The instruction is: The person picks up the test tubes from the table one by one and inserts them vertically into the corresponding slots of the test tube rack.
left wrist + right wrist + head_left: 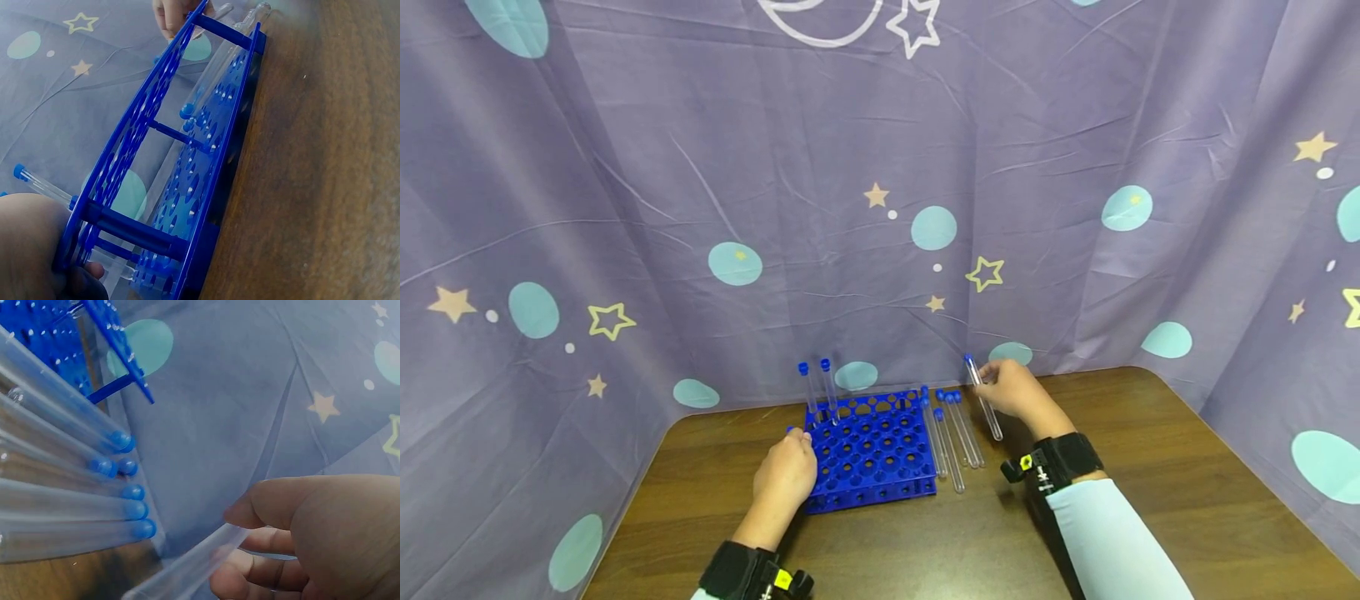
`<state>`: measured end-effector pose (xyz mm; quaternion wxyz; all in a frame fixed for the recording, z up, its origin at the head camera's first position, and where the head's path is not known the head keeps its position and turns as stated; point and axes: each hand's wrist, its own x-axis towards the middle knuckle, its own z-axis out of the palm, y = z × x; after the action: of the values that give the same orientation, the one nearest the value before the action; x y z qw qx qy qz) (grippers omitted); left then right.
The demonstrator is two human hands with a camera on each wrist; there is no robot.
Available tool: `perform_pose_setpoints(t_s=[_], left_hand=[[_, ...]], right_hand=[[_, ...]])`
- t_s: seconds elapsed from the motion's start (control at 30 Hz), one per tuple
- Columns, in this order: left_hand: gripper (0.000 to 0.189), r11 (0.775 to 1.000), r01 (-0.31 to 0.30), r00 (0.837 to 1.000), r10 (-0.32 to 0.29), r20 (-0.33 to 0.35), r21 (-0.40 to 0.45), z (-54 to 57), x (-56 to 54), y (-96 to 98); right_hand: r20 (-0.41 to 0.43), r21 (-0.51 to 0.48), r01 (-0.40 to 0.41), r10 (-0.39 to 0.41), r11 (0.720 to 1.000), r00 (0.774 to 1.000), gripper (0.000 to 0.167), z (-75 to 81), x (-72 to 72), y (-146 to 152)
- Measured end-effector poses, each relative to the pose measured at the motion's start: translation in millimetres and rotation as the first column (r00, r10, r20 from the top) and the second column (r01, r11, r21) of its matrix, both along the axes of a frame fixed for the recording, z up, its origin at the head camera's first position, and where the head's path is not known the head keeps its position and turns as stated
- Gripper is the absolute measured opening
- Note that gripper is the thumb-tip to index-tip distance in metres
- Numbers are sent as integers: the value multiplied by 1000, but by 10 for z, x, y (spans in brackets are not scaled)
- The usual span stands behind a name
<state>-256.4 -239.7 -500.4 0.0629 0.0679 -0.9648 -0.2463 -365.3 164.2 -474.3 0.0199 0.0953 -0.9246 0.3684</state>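
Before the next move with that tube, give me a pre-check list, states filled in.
1. Held tube secured: ok, pinched in the right hand.
2. Blue cap on it: ok, at the upper end.
3. Rack steadied: ok, left hand grips its left side.
4. Free holes: ok, many in view have no tube.
5. Held tube over the rack: not ok, it is off to the right, past the loose tubes.
6. Standing tubes fully seated: cannot tell.
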Motion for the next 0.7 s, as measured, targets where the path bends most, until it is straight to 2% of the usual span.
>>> perform_pose_setpoints(t_s=[0.13,0.23,0.7], left_hand=[[47,1000,5,1000,-5,4,3,-5,-6,-3],[46,1000,4,1000,-4,1,1,-10,-12,-7],[44,1000,0,1000,0,4,-6,-17,-18,-10]], right_hand=[[35,-47,3,-1,999,999,30,78,31,-15],[31,-52,9,-7,999,999,31,120,47,-31],[-62,-76,3,-7,997,998,24,188,76,-65]])
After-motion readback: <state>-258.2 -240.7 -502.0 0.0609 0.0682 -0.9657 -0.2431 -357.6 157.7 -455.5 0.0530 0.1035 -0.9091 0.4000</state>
